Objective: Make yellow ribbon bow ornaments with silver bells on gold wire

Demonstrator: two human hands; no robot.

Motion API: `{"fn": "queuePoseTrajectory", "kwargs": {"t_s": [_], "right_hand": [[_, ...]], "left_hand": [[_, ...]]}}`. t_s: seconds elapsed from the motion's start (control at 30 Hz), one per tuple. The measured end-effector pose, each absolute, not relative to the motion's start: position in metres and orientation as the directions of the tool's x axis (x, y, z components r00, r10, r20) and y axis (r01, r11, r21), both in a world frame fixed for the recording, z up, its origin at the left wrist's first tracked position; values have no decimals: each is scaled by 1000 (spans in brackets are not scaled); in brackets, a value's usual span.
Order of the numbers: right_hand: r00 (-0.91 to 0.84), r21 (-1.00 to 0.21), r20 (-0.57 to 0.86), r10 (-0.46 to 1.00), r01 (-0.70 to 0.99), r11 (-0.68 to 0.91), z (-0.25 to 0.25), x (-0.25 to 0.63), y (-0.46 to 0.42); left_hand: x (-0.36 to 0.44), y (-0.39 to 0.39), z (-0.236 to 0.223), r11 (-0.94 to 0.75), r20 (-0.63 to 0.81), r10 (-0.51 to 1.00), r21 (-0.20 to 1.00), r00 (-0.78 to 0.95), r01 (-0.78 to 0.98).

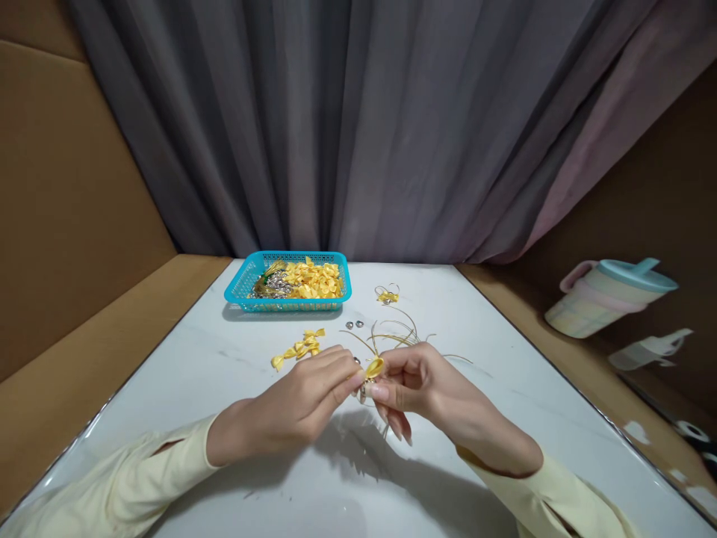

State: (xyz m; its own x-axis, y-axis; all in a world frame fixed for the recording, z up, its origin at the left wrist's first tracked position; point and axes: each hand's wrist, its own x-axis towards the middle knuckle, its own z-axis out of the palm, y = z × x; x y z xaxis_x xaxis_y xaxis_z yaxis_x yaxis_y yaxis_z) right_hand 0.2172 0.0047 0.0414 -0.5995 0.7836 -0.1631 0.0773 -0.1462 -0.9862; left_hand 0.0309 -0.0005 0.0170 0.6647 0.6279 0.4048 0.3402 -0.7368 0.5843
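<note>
Both hands meet above the white table, pinching a small yellow ribbon bow (374, 368) between them. My left hand (320, 388) has its fingers bent together at the bow's left side, with a silver bell partly showing at the fingertips. My right hand (421, 385) grips the right side between thumb and index finger, its other fingers curled below. Thin gold cords (404, 329) fan out behind the fingers. Just beyond lie two silver bells (355, 325). Several yellow bows (299, 348) rest past my left hand. Further back is a bow with looped cord (388, 297).
A blue basket (287, 305) at the back holds yellow bows, silver bells and gold cord. Right of the table stand a lidded tumbler (608, 299) and a clear squeeze bottle (650, 350). A grey curtain (347, 134) hangs behind, with brown cardboard walls (72, 172) at the sides.
</note>
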Motion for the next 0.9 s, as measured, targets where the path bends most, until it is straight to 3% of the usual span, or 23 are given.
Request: {"fn": "queuePoseTrajectory", "kwargs": {"t_s": [0.2, 0.33, 0.47, 0.57, 0.67, 0.9], "right_hand": [[-583, -979, -178, 792, 187, -83, 44, 222, 10], [-526, -913, -59, 848, 372, 168, 48, 231, 18], [-631, -844, -2, 775, 417, 337, 48, 230, 14], [-723, -836, 55, 689, 344, 428, 45, 225, 10], [-754, -856, 57, 655, 301, 421, 43, 222, 9], [-711, -751, 87, 697, 413, 515, 44, 228, 14]], "left_hand": [[31, -1, 20, -627, 335, 706, 705, 623, 331], [30, -2, 26, -493, 259, 758, 828, 599, 267], [30, -2, 29, -392, 204, 769, 900, 606, 193], [30, -1, 27, -370, 192, 760, 913, 621, 170], [29, -1, 25, -376, 183, 752, 908, 633, 184], [29, -2, 27, -383, 179, 750, 903, 636, 197]]}}
